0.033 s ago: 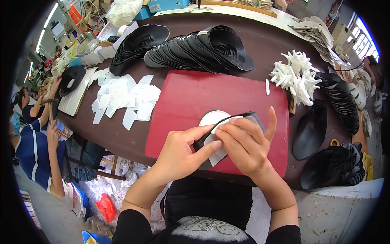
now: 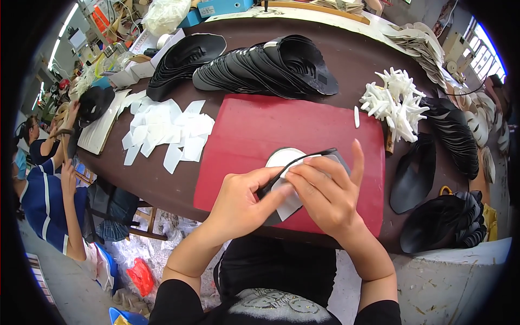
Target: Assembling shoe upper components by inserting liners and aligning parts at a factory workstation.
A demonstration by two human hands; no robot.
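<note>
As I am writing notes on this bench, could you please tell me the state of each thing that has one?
Black piece, bent, held in both hands
Left hand, gripping it
Right hand, pinching its edge, one finger raised
Red mat, lying flat
White patches, loosely piled, overlapping
White strips, heaped, one apart
Long black stack, nested together

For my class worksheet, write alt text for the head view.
A person's left hand and right hand hold a black piece over a red mat. White patches lie at left, nested black pieces beyond, slender white pieces at right.
</note>
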